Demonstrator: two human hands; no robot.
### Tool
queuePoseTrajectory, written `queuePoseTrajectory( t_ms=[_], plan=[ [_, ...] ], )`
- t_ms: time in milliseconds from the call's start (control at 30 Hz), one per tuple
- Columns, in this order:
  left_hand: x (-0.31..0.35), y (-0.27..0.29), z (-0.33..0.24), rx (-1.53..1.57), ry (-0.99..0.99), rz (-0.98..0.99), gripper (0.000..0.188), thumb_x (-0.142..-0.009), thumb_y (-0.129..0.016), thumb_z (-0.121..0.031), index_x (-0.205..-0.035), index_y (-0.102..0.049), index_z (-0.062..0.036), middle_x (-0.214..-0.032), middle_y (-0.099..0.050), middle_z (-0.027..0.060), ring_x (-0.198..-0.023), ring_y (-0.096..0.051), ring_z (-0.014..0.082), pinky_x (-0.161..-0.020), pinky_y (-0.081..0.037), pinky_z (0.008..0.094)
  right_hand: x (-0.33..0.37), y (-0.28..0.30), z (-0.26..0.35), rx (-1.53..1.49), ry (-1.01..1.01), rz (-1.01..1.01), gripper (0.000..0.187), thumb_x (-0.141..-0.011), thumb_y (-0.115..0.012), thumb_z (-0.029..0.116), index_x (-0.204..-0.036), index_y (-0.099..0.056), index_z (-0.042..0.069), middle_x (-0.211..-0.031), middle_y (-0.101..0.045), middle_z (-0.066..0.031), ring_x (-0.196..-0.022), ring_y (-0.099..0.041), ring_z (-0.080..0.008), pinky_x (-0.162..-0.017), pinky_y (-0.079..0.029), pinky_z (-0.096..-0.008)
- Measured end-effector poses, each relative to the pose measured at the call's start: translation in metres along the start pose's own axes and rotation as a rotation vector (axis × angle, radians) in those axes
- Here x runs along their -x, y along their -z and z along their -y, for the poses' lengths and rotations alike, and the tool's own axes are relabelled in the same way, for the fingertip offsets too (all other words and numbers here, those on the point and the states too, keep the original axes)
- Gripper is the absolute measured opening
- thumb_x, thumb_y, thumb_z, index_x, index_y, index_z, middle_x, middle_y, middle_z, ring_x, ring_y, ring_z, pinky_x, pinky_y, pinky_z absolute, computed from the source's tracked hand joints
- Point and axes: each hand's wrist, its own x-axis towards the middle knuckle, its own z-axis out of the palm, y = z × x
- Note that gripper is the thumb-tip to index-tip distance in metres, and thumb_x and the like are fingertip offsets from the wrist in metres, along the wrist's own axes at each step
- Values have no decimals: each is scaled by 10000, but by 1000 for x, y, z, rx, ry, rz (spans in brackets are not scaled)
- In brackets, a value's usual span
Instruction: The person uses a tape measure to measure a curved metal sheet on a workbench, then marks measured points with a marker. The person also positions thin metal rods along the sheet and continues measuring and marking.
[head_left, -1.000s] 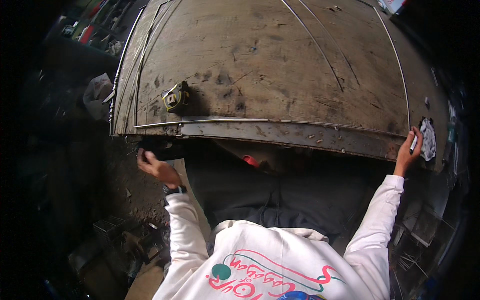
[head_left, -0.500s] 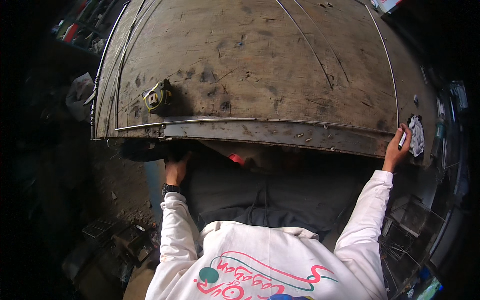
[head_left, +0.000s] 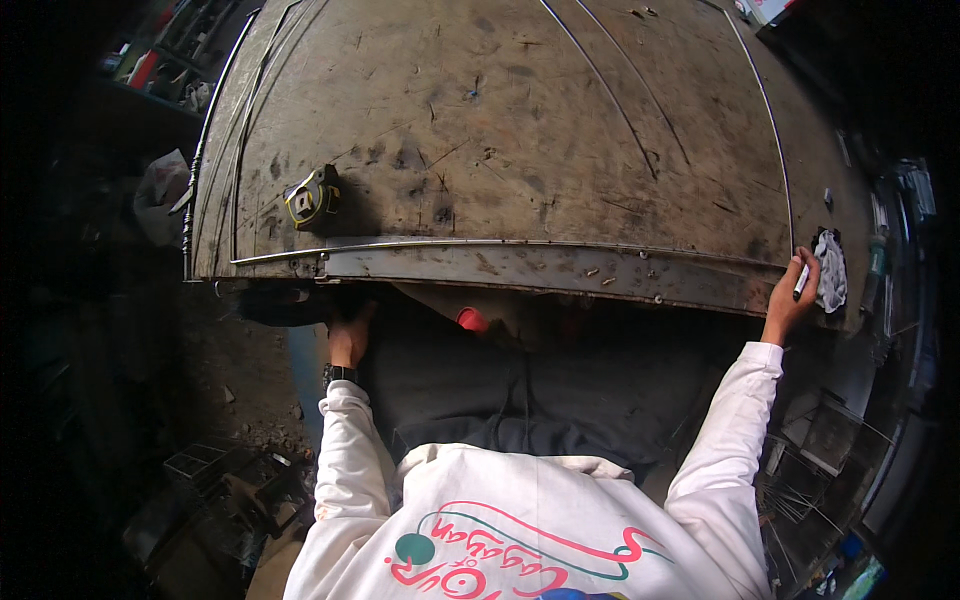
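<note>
My right hand point(head_left: 789, 300) is closed on a black-and-white marker pen point(head_left: 801, 281) at the table's right front corner. Its fingertips are at the near right corner of a thin metal rod frame point(head_left: 783, 170) lying on the wooden table point(head_left: 560, 120). My left hand point(head_left: 348, 338) reaches beneath the table's front edge, left of my body; its fingers are lost in shadow, so any grip is hidden. A black-and-yellow tape measure point(head_left: 313, 198) sits inside the frame at the left.
A metal strip point(head_left: 480, 264) with bolts runs along the front edge. Loose rods point(head_left: 610, 85) lie on the tabletop. A crumpled grey-white cloth point(head_left: 831, 272) rests beside my right hand. Something red point(head_left: 471, 319) shows under the edge. Scrap metal point(head_left: 815, 440) stands at lower right.
My left hand has slipped slightly farther into the shadow under the table edge. The right hand keeps its place at the frame's corner; the whole view has shifted a little.
</note>
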Motion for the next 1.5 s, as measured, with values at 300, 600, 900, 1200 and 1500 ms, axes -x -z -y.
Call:
queuePoseTrajectory(
  t_ms=[300,600,900,1200,1500],
  plan=[
    [-17,-4,33,-533,-391,140,425,-1119,-451,-368,-1523,-583,-373,-1373,-618,357,-1156,-655,534,-1092,-485,579,9,6,-15,2,-4,-67,218,-1051,-600,101,-1208,-708,-6,-1163,-746,-132,-1101,-696,-263,-1008,-533,-389],
    [98,45,-121,-143,-597,514,423,-972,-705,-385,-1218,-752,-45,-1248,-733,223,-1158,-672,438,-993,-518,501,-14,44,-11,-663,-460,-437,121,-1041,-654,130,-1117,-686,43,-831,-646,-3,-700,-549,-94,-652,-458,-270],
    [116,11,-156,-406,-738,619,521,-968,-698,-455,-1259,-721,-22,-1234,-723,263,-1190,-650,471,-1021,-521,513,-134,16,-84,-649,-497,-127,374,-1093,-633,365,-1128,-742,9,-938,-761,-62,-711,-687,-118,-630,-559,-265],
    [145,-1,-151,-302,-759,545,539,-983,-709,-392,-1372,-682,-20,-1348,-685,266,-1302,-585,484,-1145,-444,526,-167,-24,-123,-514,-412,-92,356,-1090,-645,315,-1059,-708,-34,-936,-776,-97,-783,-779,-177,-712,-634,-309],
    [143,-3,-149,-305,-692,542,580,-962,-737,-407,-1400,-665,-34,-1343,-680,269,-1296,-581,490,-1155,-428,536,-193,-28,-133,-430,-240,-94,353,-1082,-655,307,-1034,-724,-35,-930,-794,-113,-844,-798,-191,-754,-633,-317]
  ],
)
